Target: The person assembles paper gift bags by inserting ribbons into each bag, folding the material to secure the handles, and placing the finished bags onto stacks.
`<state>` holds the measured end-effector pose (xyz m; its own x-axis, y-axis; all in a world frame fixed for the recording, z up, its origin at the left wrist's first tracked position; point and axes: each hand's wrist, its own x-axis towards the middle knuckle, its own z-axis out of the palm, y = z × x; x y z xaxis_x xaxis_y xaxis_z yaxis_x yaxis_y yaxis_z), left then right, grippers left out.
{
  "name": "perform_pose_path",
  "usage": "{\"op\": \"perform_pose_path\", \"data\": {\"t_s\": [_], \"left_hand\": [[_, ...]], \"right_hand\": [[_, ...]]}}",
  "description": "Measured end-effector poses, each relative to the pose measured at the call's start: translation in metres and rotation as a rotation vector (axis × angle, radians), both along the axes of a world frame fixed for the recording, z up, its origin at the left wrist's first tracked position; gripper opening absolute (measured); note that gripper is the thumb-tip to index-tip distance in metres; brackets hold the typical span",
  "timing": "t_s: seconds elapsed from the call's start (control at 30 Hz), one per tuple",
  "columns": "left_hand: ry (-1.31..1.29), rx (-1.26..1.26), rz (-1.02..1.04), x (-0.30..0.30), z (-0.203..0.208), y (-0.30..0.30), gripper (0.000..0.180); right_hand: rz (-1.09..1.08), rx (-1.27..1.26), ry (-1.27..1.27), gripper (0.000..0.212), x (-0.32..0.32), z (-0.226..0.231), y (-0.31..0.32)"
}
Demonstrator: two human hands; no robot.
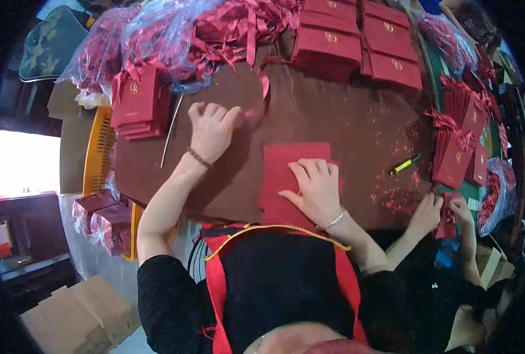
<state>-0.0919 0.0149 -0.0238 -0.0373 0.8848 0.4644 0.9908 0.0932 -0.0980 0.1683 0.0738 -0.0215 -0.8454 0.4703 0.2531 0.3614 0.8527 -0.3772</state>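
Close to the table's middle, my left hand (211,130) is closed, its fingers curled into a pinch. A red ribbon (265,87) runs from its fingertips toward the back of the table, blurred near the hand. My right hand (315,187) lies palm down with fingers spread on a flat red paper bag (277,177) in front of me. That hand presses on the bag without gripping it. The bag's lower edge reaches the near edge of the brown tabletop (357,127).
A stack of red bags (135,106) and a thin stick (171,130) are at the left. Behind lie a ribbon heap (233,29) and more bag stacks (327,44). A yellow-green cutter-like tool (405,164) lies right, near a co-worker's hands (428,212). A yellow crate (99,147) stands left.
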Motion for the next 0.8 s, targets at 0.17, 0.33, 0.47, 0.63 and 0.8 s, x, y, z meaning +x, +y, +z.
{"op": "perform_pose_path", "data": {"t_s": [0.17, 0.33, 0.47, 0.63, 0.8], "left_hand": [[0.141, -0.128, 0.105, -0.011, 0.002, -0.058, 0.022], [0.025, -0.279, 0.175, -0.018, 0.002, -0.077, 0.039], [-0.136, -0.083, 0.076, -0.007, 0.004, 0.012, 0.032], [-0.158, -0.116, 0.262, -0.008, -0.043, 0.116, 0.029], [-0.397, 0.081, -0.025, -0.01, -0.056, 0.112, 0.014]], "right_hand": [[0.011, -0.04, -0.016, 0.058, 0.001, -0.002, -0.007], [-0.006, -0.078, 0.028, 0.053, 0.003, 0.003, -0.009], [0.002, -0.092, 0.081, 0.042, 0.008, -0.001, -0.006], [0.027, -0.454, 0.015, 0.034, 0.019, 0.004, 0.004], [-0.161, -0.767, -0.012, 0.04, 0.04, -0.002, 0.033]]}}
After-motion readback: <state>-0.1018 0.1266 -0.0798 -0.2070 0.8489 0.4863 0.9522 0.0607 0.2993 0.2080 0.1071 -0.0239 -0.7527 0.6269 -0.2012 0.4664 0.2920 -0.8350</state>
